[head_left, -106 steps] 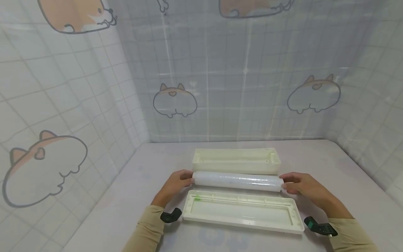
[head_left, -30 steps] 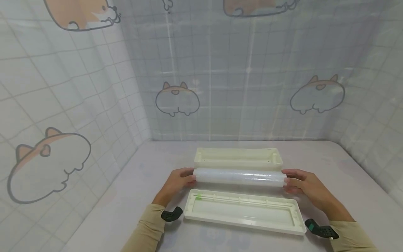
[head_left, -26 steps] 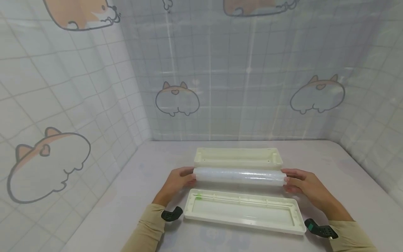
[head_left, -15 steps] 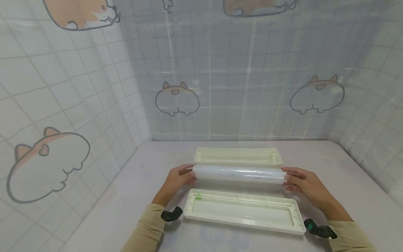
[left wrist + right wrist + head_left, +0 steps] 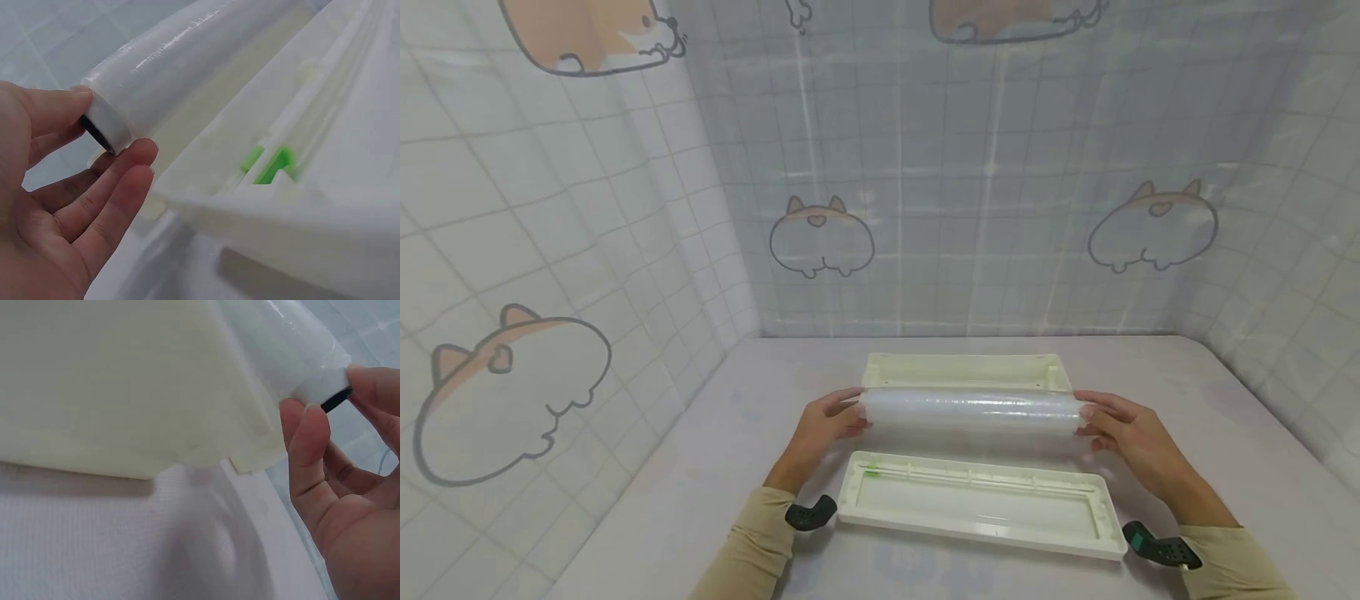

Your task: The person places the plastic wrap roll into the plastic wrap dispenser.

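A roll of clear plastic wrap (image 5: pixel 970 410) is held level above the table, one hand at each end. My left hand (image 5: pixel 817 429) pinches its left end; in the left wrist view the thumb and fingers (image 5: pixel 134 162) grip the rim of the hollow core. At the other end my right hand (image 5: pixel 1131 433) pinches the core between thumb and fingers (image 5: pixel 309 434). Behind the roll lies a long cream box (image 5: pixel 962 371), its front partly hidden by the roll. Nearer to me lies the shallow cream lid (image 5: pixel 985 508), inner side up, with a green slider (image 5: pixel 275 165) on its rail.
The pale table (image 5: pixel 737 375) is enclosed by tile-patterned curtain walls (image 5: pixel 962 167) with cartoon dogs. A dark wrist device (image 5: pixel 810 513) sits at the left cuff and another wrist device (image 5: pixel 1161 547) at the right, both close to the lid's ends.
Both hands have raised the roll of plastic wrap off the table and moved it slightly away from me, so it now covers more of the box. The lid and box stay put.
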Demonstrator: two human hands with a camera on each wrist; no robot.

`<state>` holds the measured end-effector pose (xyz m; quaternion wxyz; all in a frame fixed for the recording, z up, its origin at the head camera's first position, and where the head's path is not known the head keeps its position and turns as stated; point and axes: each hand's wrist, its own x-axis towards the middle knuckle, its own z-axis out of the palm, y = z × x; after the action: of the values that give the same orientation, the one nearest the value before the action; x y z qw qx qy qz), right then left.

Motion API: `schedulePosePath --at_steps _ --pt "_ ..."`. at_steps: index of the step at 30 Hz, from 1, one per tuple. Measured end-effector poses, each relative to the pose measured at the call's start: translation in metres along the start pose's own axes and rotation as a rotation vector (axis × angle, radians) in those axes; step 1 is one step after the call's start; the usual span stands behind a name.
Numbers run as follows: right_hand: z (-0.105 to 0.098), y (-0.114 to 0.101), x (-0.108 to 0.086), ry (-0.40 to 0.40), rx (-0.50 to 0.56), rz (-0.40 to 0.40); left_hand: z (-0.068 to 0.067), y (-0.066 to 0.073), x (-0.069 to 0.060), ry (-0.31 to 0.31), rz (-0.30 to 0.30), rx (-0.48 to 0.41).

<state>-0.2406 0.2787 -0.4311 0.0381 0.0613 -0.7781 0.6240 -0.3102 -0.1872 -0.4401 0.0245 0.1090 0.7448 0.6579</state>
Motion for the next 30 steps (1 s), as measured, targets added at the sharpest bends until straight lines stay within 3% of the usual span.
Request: schedulePosePath --at_steps 7,14,20,30 --pt "0.001 -0.002 0.001 0.032 0.013 -0.01 -0.001 -0.001 -0.001 -0.044 0.018 -0.024" --pt "0.003 -0.005 -0.001 0.07 -0.074 -0.033 0.001 -0.001 -0.002 -0.077 0.069 -0.018" --pt "0.0 -0.008 -0.001 0.055 -0.103 -0.036 0.002 0.002 0.0 -0.064 0.114 -0.026" --pt "-0.002 -0.017 -0.001 -0.026 -0.078 -0.026 0.004 0.006 0.004 -0.012 0.085 -0.02"
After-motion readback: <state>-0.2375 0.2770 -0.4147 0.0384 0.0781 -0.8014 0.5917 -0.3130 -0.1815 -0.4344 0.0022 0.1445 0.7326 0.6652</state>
